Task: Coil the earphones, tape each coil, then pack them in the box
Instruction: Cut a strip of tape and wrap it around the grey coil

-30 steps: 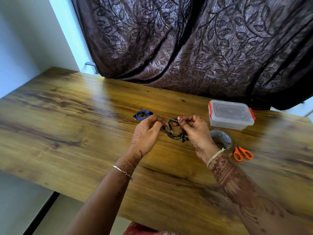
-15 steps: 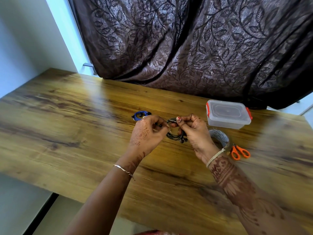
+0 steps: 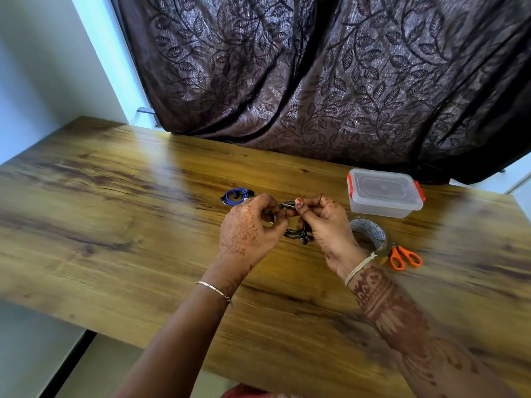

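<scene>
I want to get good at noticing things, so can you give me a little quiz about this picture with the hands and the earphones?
1. True or false: the blue earphones lie inside the box.
2. What do the left hand and the right hand hold between them?
A. a spoon
B. the black earphones
C. a pencil
3. Fill in the gap: the handles of the scissors are ___.

Key: 1 false; 2 B; 3 orange.
</scene>
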